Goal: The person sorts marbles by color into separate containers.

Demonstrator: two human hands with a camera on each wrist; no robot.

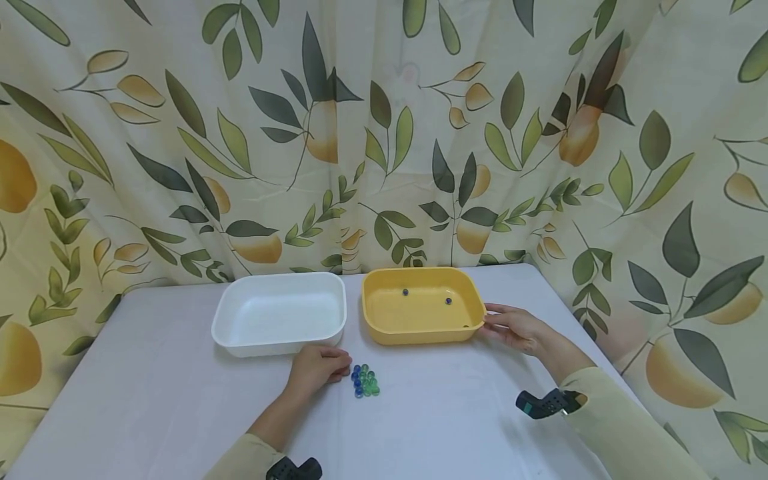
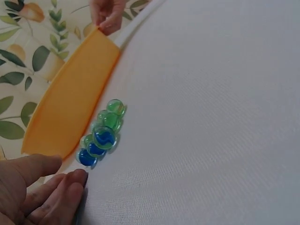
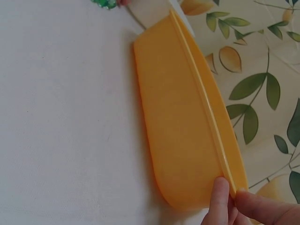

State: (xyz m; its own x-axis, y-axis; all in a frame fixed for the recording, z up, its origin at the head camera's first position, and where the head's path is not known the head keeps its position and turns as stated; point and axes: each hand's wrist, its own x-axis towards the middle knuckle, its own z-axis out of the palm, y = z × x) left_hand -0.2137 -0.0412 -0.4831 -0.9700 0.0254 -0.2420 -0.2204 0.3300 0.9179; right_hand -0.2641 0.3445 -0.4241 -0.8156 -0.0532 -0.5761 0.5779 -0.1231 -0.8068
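My right hand [image 1: 513, 329] pinches the right end of a yellow plastic tub [image 1: 393, 335], thumb at the rim and fingers along the outer wall, as the right wrist view shows. Inside the tub lie two dark marbles [image 1: 448, 301], and a small dark spot shows near its front right corner. My left hand [image 1: 318, 369] rests on the table at the front right corner of a white tub [image 1: 264, 350], fingers loosely bent around nothing. Just right of its fingertips sits a tight cluster of blue and green glass marbles [image 2: 104, 137], several in rows.
Both tubs stand side by side at the back of a table covered with a white cloth [image 1: 444, 413]. A curtain with leaf and fruit print [image 1: 390, 133] hangs right behind the table's back edge. Dark cameras [image 1: 546, 404] are strapped to both wrists.
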